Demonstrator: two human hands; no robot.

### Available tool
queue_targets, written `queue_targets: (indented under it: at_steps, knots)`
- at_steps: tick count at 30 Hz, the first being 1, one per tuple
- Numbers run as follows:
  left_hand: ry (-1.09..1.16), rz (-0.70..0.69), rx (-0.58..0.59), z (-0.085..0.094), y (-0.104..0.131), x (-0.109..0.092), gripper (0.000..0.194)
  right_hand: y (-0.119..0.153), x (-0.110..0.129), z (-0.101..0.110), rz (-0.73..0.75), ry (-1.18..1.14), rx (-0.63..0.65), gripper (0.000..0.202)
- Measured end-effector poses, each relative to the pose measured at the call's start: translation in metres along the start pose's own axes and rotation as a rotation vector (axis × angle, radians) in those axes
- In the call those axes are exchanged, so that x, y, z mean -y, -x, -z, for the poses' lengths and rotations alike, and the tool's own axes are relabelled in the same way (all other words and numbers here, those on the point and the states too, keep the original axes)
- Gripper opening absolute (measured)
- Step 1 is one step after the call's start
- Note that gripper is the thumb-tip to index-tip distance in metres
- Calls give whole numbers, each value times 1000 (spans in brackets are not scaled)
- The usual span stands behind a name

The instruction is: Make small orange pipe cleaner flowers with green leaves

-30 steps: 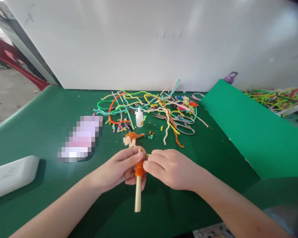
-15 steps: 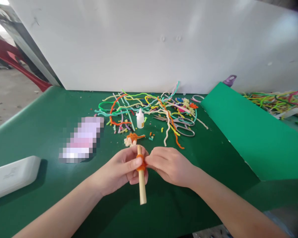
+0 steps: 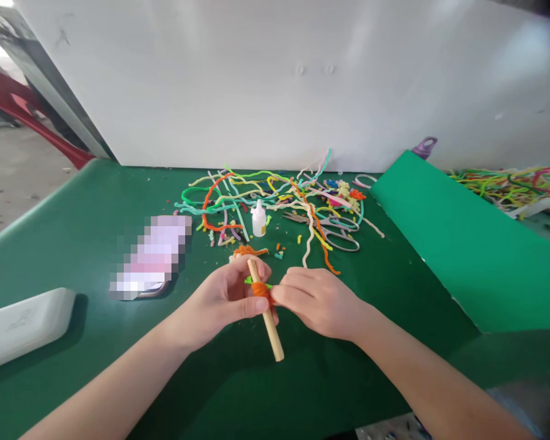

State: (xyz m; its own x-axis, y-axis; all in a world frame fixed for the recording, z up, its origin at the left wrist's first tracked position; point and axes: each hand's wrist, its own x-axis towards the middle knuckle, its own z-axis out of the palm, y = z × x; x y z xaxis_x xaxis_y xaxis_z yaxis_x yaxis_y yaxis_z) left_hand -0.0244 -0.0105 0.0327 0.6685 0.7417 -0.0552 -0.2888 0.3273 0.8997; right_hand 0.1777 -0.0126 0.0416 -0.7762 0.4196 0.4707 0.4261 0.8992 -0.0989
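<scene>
My left hand is closed around a pale wooden stick, thumb pressed near its middle. An orange pipe cleaner is wrapped in a thick band round the stick. A bit of bright green pipe cleaner shows behind the stick, by the left fingers. At the band's right side, my right hand is pinched closed; what its fingertips grip is mostly hidden, but they touch the orange wrap. Just beyond the left hand lies an orange and cream pipe-cleaner piece, partly covered by the fingers.
A small white bottle stands before a tangle of colourful pipe cleaners. Scissors lie to its right. A blurred-out phone and white case are at left; a green board is at right, and a white panel rises behind.
The stick has tilted, its lower end swinging right and up. The green bit has come into sight behind it. My left hand now covers more of the orange and cream piece.
</scene>
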Motion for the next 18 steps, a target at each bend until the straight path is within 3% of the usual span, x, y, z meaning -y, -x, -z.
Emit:
queue_targets:
  at_steps: [8,12,18]
  knots:
    - [-90,-6,48,2,3,-7,25,-7,4,2,-123,-383,-34,21]
    - [-253,-45,6,-3,5,-12,23,-8,6,4,-227,-530,-2,24]
    - [-900,-400,-172,-3,9,-10,16,-8,5,4,-385,-638,37,24]
